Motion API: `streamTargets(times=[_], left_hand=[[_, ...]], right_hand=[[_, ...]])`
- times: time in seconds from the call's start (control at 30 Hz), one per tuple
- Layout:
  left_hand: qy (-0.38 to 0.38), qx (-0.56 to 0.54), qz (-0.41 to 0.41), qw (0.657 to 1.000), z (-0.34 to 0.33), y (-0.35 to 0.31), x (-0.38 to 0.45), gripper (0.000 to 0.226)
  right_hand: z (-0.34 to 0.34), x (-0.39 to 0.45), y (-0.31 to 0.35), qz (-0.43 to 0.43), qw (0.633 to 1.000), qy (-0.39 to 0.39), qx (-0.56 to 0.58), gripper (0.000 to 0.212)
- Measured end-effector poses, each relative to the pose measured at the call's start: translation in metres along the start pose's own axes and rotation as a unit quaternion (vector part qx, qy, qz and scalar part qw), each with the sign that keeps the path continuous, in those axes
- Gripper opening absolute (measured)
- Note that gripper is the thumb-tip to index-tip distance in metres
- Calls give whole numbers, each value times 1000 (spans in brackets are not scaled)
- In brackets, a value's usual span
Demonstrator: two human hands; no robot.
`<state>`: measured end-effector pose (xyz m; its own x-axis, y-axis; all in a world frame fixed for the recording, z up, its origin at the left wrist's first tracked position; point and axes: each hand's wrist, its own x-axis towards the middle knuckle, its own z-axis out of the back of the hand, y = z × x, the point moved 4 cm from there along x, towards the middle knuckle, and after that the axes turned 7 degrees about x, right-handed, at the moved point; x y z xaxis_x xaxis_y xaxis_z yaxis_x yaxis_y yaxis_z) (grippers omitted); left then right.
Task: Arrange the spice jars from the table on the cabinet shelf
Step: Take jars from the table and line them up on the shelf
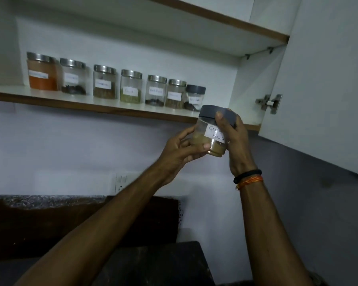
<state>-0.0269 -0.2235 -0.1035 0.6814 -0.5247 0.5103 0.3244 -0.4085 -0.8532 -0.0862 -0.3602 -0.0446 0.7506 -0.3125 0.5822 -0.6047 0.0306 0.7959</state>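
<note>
Both forearms are extending up from the bottom edge toward the open cabinet. Left hand (181,148) is cupping the lower body of a garam masala jar (212,137), with the thumb lying across the front near the base and the fingers wrapping behind. Right hand (235,141) is gripping the same jar from the right side, with the thumb pressing against the dark grey lid (210,112) and the fingers curling around the lid's far edge. Black and orange wristbands (248,178) are sitting on the right wrist. This jar is being held in the air, slightly tilted, just below and in front of the right end of the cabinet shelf (103,107); it is not resting on the shelf. Its white handwritten label (213,132) is facing the camera, and tan powder is filling the lower part.

Seven labelled jars are standing upright in a row on the shelf. From left: an orange-powder jar (42,72), five further steel-lidded jars, and a grey-lidded jar (195,97) at the right end, closest to the held jar. Cabinet door (322,79) is standing open at the right, with its hinge (270,103) visible.
</note>
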Motion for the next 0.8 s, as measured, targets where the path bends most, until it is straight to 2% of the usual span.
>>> streamTargets(times=[0.13,0.2,0.27,0.33,0.37,0.4,0.43,0.47,0.53,0.6,0.67,0.8], left_hand=[[30,41,-19,999,-2,-21,31,68],[33,131,-35,990,1,-33,48,75],[50,241,-60,967,7,-47,63,82],[92,380,-91,916,13,-60,79,87],[105,482,-107,863,17,-65,87,90],[113,584,-115,796,21,-68,95,95],[121,663,-109,730,26,-69,105,99],[131,716,-90,680,30,-67,113,101],[155,768,-35,620,39,-60,129,97],[180,793,24,581,46,-51,141,94],[198,802,58,560,52,-42,152,95],[212,798,68,559,58,-33,168,91]], right_hand=[[9,23,24,34,999,-20,-27,70],[12,36,32,55,998,-32,-23,66],[15,48,33,68,996,-44,-39,71],[20,62,36,83,993,-52,-61,74],[22,70,37,87,992,-54,-69,73],[24,77,37,91,991,-56,-75,72],[26,86,37,95,990,-58,-85,70],[28,95,38,101,989,-60,-96,68],[31,113,39,106,986,-60,-114,64],[34,132,37,108,983,-62,-132,63],[37,153,31,106,981,-65,-151,63],[42,193,11,84,980,-66,-168,60]])
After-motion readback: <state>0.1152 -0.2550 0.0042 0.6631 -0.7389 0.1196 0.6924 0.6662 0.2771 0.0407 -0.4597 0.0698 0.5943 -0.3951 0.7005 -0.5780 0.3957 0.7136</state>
